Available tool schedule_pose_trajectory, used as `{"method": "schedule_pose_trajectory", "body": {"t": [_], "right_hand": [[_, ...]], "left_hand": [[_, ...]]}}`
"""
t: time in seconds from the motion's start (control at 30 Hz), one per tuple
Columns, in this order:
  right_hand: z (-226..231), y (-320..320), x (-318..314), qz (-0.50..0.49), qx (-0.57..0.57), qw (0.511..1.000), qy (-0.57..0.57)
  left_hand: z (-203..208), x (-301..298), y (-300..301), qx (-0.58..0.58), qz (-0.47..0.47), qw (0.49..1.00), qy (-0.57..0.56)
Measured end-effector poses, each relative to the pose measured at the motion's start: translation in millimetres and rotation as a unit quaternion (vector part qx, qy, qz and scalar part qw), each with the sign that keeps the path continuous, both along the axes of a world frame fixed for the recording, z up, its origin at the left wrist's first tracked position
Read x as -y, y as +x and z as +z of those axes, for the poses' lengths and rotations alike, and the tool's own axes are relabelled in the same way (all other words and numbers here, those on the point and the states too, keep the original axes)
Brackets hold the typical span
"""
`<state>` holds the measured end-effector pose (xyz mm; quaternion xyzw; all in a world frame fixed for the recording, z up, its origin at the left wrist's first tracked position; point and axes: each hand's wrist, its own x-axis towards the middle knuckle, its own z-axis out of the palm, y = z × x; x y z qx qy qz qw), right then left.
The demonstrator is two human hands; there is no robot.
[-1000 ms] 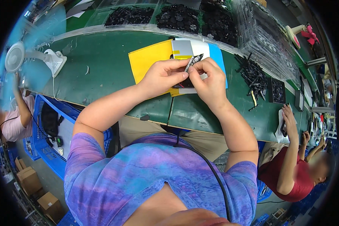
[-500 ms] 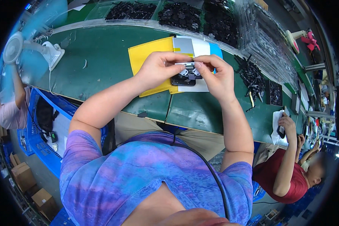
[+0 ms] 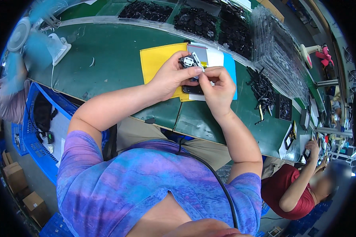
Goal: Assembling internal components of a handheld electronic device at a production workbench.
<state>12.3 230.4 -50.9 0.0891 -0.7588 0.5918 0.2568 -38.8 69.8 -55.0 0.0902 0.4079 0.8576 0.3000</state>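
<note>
My left hand (image 3: 168, 79) grips a small black-and-white part (image 3: 188, 61) with white metal plates, tilted above the worktable. At the part's near right end, the thumb and fingers of my right hand (image 3: 218, 87) are pinched together; what lies between them is hidden. Below my hands rests a flat black rectangular piece (image 3: 192, 90), partly covered by my left fingers. Under it lie a yellow sheet (image 3: 154, 59), a white sheet (image 3: 214, 59) and a blue sheet (image 3: 230, 69). A grey panel (image 3: 197, 51) sits on top at the far side.
Clear trays of black parts (image 3: 195, 21) line the far edge, beside stacked clear plastic trays (image 3: 279, 55). A pile of black strips (image 3: 262, 89) lies right. A small fan (image 3: 59, 47) stands left, above a blue crate (image 3: 37, 146). A co-worker in red (image 3: 290, 191) sits at right.
The black-and-white part was held level between both hands over the black piece; now it is raised and turned on edge in my left hand. My right fingers have shifted down to its end.
</note>
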Motion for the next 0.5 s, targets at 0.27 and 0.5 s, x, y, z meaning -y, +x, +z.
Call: {"method": "schedule_pose_trajectory", "body": {"t": [0.27,0.5], "right_hand": [[35.4,-8.4,-42.4,0.059,-0.051,0.945,0.318],[33.5,-6.7,-61.6,0.202,0.022,0.863,0.463]], "left_hand": [[6.1,12.9,-27.5,-0.054,0.142,0.986,-0.061],[6.4,18.6,-43.1,-0.025,0.139,0.984,-0.112]]}}
